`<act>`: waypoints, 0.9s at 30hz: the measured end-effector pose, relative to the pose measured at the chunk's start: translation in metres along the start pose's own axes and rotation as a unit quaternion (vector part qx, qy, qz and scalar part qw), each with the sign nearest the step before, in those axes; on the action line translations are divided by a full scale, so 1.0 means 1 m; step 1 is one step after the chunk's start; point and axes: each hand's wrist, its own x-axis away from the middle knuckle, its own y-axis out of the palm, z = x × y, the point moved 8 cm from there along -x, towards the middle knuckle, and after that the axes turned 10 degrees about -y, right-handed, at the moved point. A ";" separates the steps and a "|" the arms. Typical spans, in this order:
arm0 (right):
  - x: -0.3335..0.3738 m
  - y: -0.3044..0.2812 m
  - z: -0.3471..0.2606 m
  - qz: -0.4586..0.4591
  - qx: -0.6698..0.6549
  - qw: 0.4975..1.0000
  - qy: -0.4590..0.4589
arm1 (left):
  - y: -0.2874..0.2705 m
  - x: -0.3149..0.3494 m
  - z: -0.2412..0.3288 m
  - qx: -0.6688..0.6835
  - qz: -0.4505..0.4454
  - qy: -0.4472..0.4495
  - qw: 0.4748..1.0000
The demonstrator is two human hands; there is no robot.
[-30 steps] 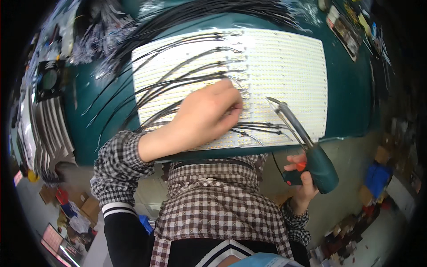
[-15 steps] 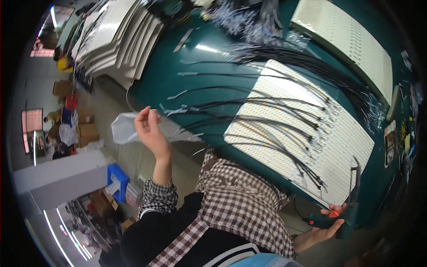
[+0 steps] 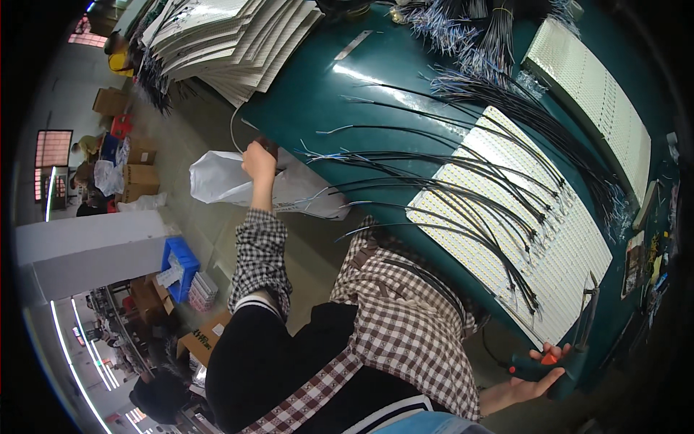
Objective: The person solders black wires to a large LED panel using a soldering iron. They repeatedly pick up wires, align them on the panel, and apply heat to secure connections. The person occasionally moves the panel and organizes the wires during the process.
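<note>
My left hand [image 3: 259, 160] is closed at the table's left edge, above a white plastic bag [image 3: 217, 177]. What its fingers hold, if anything, is hidden; a small dark brown patch shows beside them. At the lower right my right hand [image 3: 522, 390] grips a green soldering gun [image 3: 531, 368] with a red trigger, its metal tip pointing up over the near right corner of a white LED panel [image 3: 571, 271]. Several black cables [image 3: 426, 186] run from the panel leftward, their stripped ends past the table's near edge or over the green table top [image 3: 289, 94].
Stacked white panels [image 3: 231, 43] stand at the far left. A bundle of black cables [image 3: 535, 130] lies behind the LED panel, with another stack of panels [image 3: 593, 94] at the far right. Cartons [image 3: 141, 181] and a blue crate [image 3: 181, 264] sit on the floor to the left.
My left hand has gone from raised with fingers apart by the cable ends to closed at the table's left edge. My right hand keeps its grip on the soldering gun. The view has shifted.
</note>
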 end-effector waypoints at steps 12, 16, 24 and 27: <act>0.000 0.004 -0.007 -0.001 0.000 1.000 -0.008 | 0.013 -0.015 0.000 0.051 -0.021 0.047 0.997; 0.003 0.001 -0.007 0.011 -0.001 1.000 -0.010 | 0.011 -0.009 -0.001 0.039 -0.019 0.042 0.998; -0.004 0.002 -0.015 0.000 0.024 0.999 -0.024 | 0.011 -0.007 -0.006 0.075 0.018 0.050 0.996; -0.003 0.004 -0.013 0.001 0.012 0.999 -0.030 | 0.011 -0.010 -0.004 0.087 0.016 0.054 0.995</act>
